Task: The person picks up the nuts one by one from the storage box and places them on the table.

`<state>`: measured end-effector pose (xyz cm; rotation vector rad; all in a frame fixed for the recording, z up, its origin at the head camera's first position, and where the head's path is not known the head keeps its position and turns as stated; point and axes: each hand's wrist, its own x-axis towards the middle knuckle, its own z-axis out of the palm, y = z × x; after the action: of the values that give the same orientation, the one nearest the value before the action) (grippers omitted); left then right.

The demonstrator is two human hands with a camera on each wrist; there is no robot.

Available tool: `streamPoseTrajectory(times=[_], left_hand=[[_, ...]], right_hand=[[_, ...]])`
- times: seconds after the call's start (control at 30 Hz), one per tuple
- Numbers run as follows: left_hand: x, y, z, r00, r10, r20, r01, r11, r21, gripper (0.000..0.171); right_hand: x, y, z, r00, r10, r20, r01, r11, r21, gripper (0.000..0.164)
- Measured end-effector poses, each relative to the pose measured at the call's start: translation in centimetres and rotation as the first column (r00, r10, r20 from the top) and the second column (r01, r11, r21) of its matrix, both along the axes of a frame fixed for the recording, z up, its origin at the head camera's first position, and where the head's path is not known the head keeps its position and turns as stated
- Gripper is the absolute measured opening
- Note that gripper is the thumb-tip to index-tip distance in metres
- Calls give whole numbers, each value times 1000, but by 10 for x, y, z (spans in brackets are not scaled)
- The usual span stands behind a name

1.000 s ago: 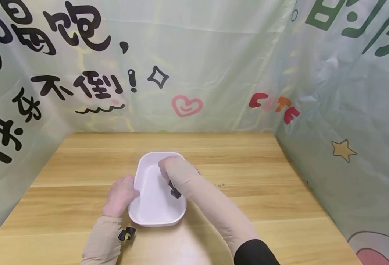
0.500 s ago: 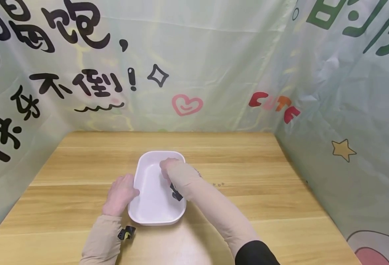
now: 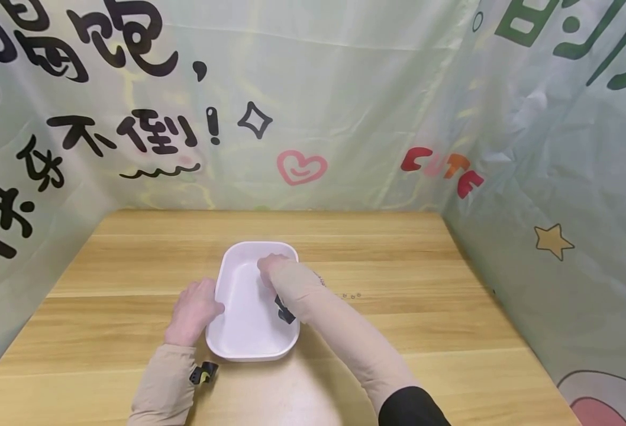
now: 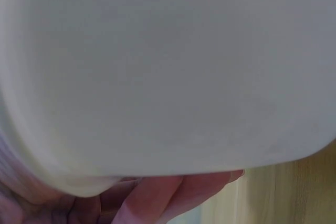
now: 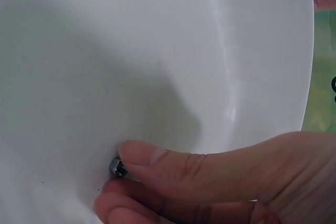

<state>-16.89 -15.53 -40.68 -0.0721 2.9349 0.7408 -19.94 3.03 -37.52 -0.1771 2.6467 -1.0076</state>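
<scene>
A white tray (image 3: 244, 331) with rounded corners is at the middle of the table in the head view. My left hand (image 3: 193, 310) grips its left rim, thumb over the edge; the left wrist view shows fingers (image 4: 157, 198) along the tray's outer side. My right hand (image 3: 271, 267) is inside the tray toward its far right part. In the right wrist view, the thumb and fingers of that hand pinch a small metal hex nut (image 5: 116, 168) close over the white tray surface. The forearm hides part of the tray's right side.
Several tiny nut-like pieces (image 3: 351, 296) lie on the wooden table (image 3: 398, 254) to the right of the tray, partly behind the right forearm. A printed cloth (image 3: 345, 106) stands round the back and sides of the table.
My right hand has shifted very slightly rightward inside the tray. The left hand keeps its grip on the rim, and the tray stays where it was.
</scene>
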Motion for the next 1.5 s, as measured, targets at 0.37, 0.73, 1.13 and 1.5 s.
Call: streamPoseTrajectory(times=[0.37,0.73,1.13,1.5], left_hand=[[0,0,1,1000,4,8,-4,1000,-6,17],[1,0,2,1000,8,17,-8,1000,-5,16],[-1,1,0,1000,9,17,-9,1000,-12,14],[-1,1,1,1000,7,26,-7,1000,-6,16]], right_hand=[[3,-1,-4,978,-150,143,169,977,-132,31],[2,-1,-3,996,-67,59,70,996,-62,32],[-1,-3,-2,983,-135,125,143,988,-61,21],[-31,-17,-1,981,28,194,-99,925,367,15]])
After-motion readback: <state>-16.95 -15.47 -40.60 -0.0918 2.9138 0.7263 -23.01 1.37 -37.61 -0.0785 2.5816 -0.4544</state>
